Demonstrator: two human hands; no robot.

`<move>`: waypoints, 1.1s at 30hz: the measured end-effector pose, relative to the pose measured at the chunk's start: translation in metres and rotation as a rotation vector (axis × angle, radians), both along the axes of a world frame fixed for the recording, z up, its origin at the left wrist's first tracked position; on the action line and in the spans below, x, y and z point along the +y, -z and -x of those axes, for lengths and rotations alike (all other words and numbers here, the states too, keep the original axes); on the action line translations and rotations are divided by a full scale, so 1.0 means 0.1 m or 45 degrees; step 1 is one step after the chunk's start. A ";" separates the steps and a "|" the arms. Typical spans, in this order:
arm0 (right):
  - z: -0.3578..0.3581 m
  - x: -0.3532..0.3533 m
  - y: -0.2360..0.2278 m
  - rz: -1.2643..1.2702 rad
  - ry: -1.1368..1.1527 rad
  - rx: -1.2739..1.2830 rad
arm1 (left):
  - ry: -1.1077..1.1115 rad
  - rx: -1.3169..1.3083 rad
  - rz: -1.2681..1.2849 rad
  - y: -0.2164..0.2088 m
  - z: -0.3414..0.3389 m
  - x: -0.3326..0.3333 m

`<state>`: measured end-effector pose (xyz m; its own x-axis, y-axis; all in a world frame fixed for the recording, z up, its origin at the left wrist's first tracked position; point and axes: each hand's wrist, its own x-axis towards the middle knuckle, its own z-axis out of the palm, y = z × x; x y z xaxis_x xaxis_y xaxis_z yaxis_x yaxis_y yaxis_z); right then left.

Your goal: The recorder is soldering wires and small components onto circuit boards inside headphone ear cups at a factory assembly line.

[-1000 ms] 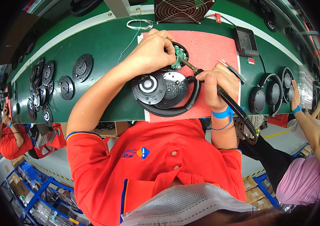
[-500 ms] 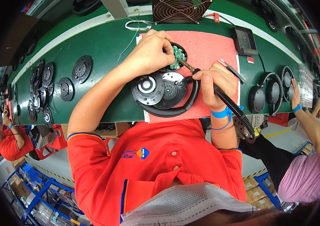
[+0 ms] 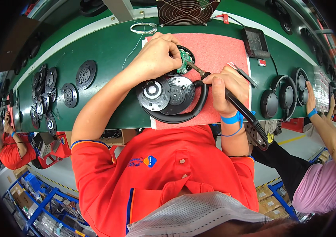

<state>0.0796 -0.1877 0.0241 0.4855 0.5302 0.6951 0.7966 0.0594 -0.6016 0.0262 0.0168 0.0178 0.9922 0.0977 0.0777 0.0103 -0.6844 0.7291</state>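
Diagonally, soldering iron point(image 3: 237, 103) slopes; tip up-left toward circuit board point(image 3: 184, 65).

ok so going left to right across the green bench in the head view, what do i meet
Cluster of black discs, two loose black discs, left hand, green circuit board, right hand, black tray, black headphones, co-worker's hand.

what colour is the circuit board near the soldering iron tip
The circuit board is green with small whitish spots; the head view shows it best.
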 end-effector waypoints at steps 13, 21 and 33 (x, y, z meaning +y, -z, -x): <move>-0.02 0.03 0.05 -0.024 -0.004 -0.025 | 0.049 0.076 -0.066 -0.08 -0.07 0.01; -0.03 0.03 0.06 -0.029 -0.015 -0.034 | 0.088 0.099 -0.149 -0.10 -0.08 0.01; -0.03 0.02 0.05 -0.034 -0.020 -0.058 | 0.057 0.135 -0.119 -0.10 -0.12 0.01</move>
